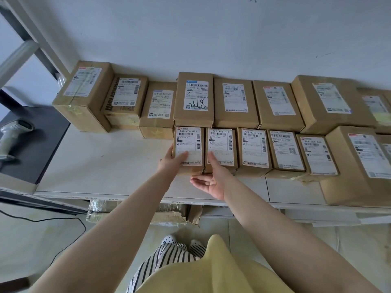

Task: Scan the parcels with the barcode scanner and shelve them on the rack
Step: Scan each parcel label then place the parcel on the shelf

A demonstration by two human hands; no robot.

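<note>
head view: both arms reach to the front row of cardboard parcels on the white shelf (105, 161); left hand (172, 160) lies on the leftmost front parcel, label 900 a09 072 (188, 149), fingers straight across the label's lower part, thumb down its left side, more a press than a grip; right hand (211, 176) has fingers extended onto the neighbouring parcel, label 922 m58 f11 (221, 148), palm turned up and relaxed below its front edge, nothing clasped; the two parcels sit touching, just in front of a back-row box with a scribbled label (194, 98); barcode scanner (12, 136) lies well apart on the dark surface at far left, in neither hand.

risks, judged: flat fingers with no real hold could let a parcel slide or tip off the shelf's front edge; pulling one could drag its touching neighbour; with the scanner out of reach a parcel could get shelved unscanned; fingers partly cover the labels.
</note>
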